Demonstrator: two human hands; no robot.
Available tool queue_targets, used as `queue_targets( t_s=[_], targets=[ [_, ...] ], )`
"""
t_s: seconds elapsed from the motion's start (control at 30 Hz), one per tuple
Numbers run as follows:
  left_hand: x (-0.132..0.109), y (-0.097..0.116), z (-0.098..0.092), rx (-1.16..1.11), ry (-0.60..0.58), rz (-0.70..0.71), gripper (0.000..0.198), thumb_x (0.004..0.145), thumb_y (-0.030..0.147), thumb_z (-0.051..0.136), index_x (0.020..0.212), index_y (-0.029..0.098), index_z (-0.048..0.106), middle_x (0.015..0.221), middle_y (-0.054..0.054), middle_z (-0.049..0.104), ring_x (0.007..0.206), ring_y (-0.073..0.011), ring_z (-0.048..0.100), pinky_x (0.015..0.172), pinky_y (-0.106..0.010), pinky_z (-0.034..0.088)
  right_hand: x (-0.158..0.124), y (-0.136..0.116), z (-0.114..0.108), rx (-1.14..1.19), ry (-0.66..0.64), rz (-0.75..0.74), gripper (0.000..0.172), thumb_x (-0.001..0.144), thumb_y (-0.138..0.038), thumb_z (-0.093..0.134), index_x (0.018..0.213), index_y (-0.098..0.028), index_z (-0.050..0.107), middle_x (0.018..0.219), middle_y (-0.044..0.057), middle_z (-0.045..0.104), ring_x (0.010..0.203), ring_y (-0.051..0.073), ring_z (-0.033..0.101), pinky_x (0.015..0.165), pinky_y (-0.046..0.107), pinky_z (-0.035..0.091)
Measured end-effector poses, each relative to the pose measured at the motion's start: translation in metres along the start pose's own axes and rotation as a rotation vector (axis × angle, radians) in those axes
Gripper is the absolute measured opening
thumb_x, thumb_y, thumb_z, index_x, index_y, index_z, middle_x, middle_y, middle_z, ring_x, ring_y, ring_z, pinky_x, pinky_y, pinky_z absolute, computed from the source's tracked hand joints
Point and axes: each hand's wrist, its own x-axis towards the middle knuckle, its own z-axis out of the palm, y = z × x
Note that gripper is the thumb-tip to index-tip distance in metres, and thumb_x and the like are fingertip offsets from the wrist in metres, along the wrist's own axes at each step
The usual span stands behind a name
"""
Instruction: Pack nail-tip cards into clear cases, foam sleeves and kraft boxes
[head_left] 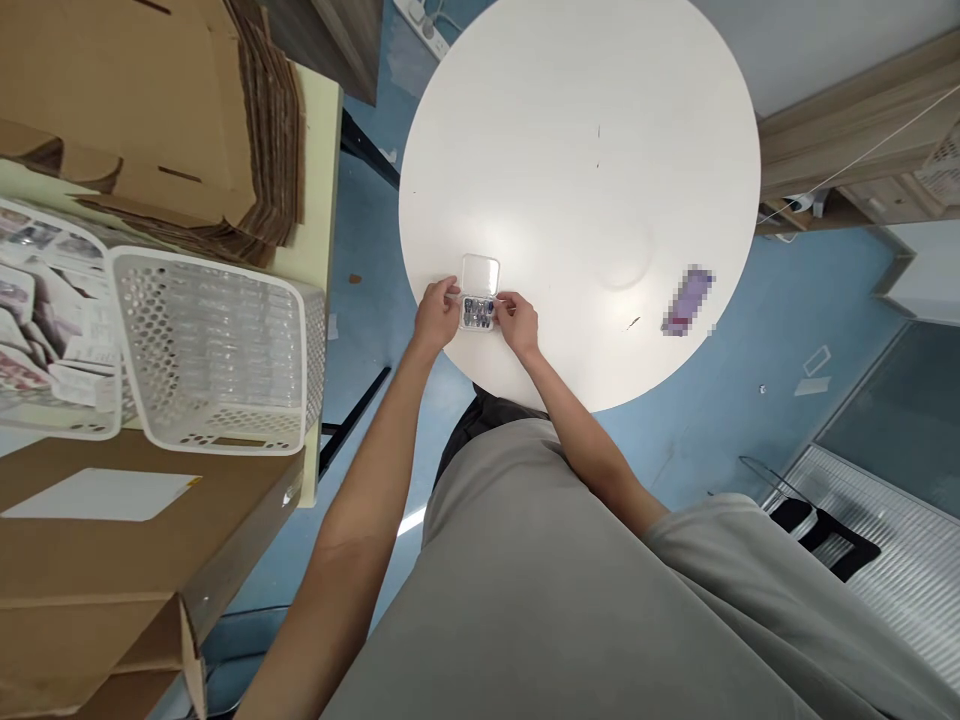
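Note:
A small clear plastic case (466, 326) lies near the close edge of the white round table, its transparent lid (480, 272) swung up on the far side. Inside sit several small, dark, shiny pieces (478, 312) in rows, too small to name for sure. My left hand (437, 316) grips the case at its left side, fingers bent against the edge. On the opposite side, my right hand (518, 324) has its thumb and fingers closed at the case's right edge. Both forearms reach in from below.
The white round table (585, 110) carries a purple, pixelated object (687, 302) at its right. To my left, a side table (319, 150) holds stacked flat cardboard (150, 80) and white perforated baskets (225, 440), one with clear packs. A large cardboard box (90, 560) stands closer to me.

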Motion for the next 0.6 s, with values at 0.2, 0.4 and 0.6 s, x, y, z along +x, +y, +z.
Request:
queue_targets(
  t_s=[0.2, 0.4, 0.6],
  targets=[
    [0.006, -0.004, -0.006, -0.115, -0.105, -0.048, 0.059, 0.087, 0.011, 0.065, 0.144, 0.021, 0.072, 0.138, -0.012, 0.071, 0.12, -0.0269, 0.069, 0.114, -0.046, 0.057, 0.002, 0.006, 0.001, 0.079, -0.041, 0.003, 0.052, 0.109, -0.063, 0.063, 0.145, -0.026, 0.067, 0.117, 0.008, 0.077, 0.092, 0.022, 0.078, 0.097, 0.037, 0.062],
    [-0.012, 0.0, -0.006, -0.234, -0.106, -0.035, 0.045, 0.088, 0.013, 0.063, 0.13, 0.022, 0.075, 0.136, -0.01, 0.075, 0.128, -0.0265, 0.07, 0.114, -0.045, 0.058, -0.006, 0.014, -0.003, 0.14, -0.09, -0.083, 0.068, 0.107, -0.08, 0.052, 0.153, -0.031, 0.065, 0.129, 0.009, 0.073, 0.1, 0.022, 0.078, 0.103, 0.038, 0.061],
    [-0.033, -0.008, -0.003, -0.242, -0.009, -0.043, 0.036, 0.095, 0.021, 0.063, 0.128, 0.02, 0.077, 0.141, -0.014, 0.075, 0.13, -0.0268, 0.073, 0.116, -0.045, 0.058, -0.025, 0.023, -0.016, 0.04, -0.053, -0.117, 0.055, 0.105, -0.06, 0.066, 0.148, -0.025, 0.069, 0.128, 0.009, 0.078, 0.11, 0.023, 0.073, 0.107, 0.038, 0.058]
  ],
)
